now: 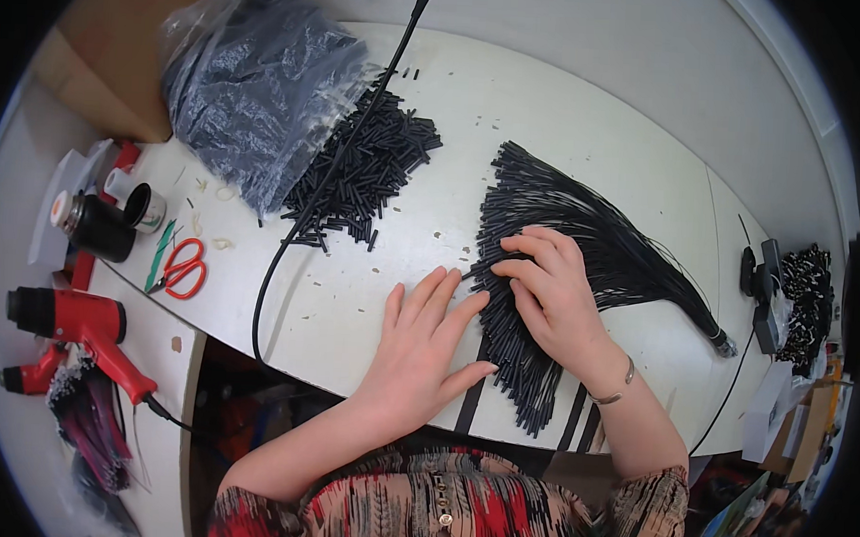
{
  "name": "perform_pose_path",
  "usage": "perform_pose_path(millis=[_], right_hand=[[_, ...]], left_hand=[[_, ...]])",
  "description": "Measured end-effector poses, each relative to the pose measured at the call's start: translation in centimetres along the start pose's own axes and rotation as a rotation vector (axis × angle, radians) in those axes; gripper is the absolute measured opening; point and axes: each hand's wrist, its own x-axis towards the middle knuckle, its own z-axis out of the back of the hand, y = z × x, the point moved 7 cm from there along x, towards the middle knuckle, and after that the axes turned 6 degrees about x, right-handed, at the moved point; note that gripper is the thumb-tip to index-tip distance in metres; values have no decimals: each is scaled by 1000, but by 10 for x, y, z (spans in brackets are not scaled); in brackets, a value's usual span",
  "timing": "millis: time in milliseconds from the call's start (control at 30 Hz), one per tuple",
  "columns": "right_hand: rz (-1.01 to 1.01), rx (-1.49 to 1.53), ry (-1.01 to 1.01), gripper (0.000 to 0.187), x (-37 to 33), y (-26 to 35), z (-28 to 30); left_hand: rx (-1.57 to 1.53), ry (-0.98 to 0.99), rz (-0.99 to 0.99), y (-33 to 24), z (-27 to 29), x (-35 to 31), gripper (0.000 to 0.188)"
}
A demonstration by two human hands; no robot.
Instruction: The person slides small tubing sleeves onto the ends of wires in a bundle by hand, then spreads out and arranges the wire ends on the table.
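Observation:
A fanned bundle of thin black wires (633, 244) lies on the white table, its many ends carrying short black sleeves. The ends point left and toward me; the far end is gathered and tied at the right. My right hand (565, 298) rests over the sleeved ends with bent fingers, thumb and forefinger close together on some wires. Beside the left edge of the fan, my left hand (424, 350) has its fingers stretched out and apart, the forefinger tip at the sleeves. Farther left, loose short black tubes (368, 160) spill in a heap from a clear plastic bag (260, 88).
A black cable (303, 215) hangs across the table's left part. Red-handled scissors (182, 272), a dark bottle (101, 225) and a red heat gun (87, 326) are at the left. Dark strips (574, 416) cross the near edge. Another wire bundle (805, 304) lies far right.

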Motion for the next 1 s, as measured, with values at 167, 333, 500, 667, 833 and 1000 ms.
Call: perform_pose_path(millis=[167,333,500,667,833,1000], right_hand=[[-1,6,-4,22,-2,-1,-1],[-3,15,-15,22,-2,0,-1],[-2,9,-10,22,-3,0,-1],[-7,10,-10,24,-4,-1,-1],[-3,3,-15,25,-3,-1,-1],[9,-6,-26,25,-3,0,-2]], left_hand=[[-6,6,-3,0,-2,1,71],[-14,0,-1,-1,-3,2,71],[-16,-1,9,-1,-3,2,72],[-16,32,30,0,-3,-2,73],[-20,25,13,-3,-3,-3,75],[-12,25,9,-4,-6,-2,75]])
